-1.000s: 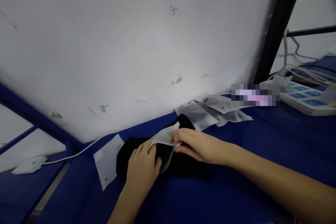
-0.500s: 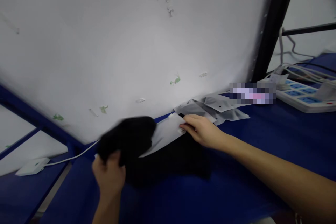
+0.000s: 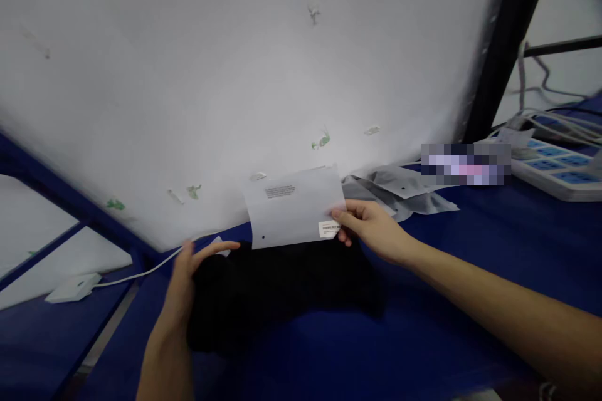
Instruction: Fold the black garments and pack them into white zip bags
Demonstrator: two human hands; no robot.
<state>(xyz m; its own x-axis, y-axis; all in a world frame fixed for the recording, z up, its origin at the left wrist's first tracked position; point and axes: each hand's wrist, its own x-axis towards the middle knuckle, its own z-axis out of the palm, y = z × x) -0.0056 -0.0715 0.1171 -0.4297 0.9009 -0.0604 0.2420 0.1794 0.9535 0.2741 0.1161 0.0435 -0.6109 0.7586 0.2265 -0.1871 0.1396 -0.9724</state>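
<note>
My right hand (image 3: 369, 225) pinches the right side of a frosted plastic bag (image 3: 291, 216), thumb in front. The bag has small print, a small dark hole and a white barcode sticker (image 3: 328, 229) near the thumb. Below and in front of it lies a folded black cloth item (image 3: 291, 285), perhaps a garment; its exact kind is too dark to make out. At the cloth's left end is my left hand (image 3: 190, 266), fingers apart, the index finger stretched over the cloth's top edge. A pale scrap (image 3: 221, 244) shows behind that finger.
More frosted bags (image 3: 404, 191) lie right of the held one, by the white panel (image 3: 235, 75). A power strip (image 3: 559, 166) with cables is at the right. A white adapter (image 3: 73, 288) with a cord sits left on the blue table (image 3: 423, 307). A pixelated patch hides something.
The bag has been raised and turned, so its printed face and sticker now show. My left hand has put down the black cloth and let it go.
</note>
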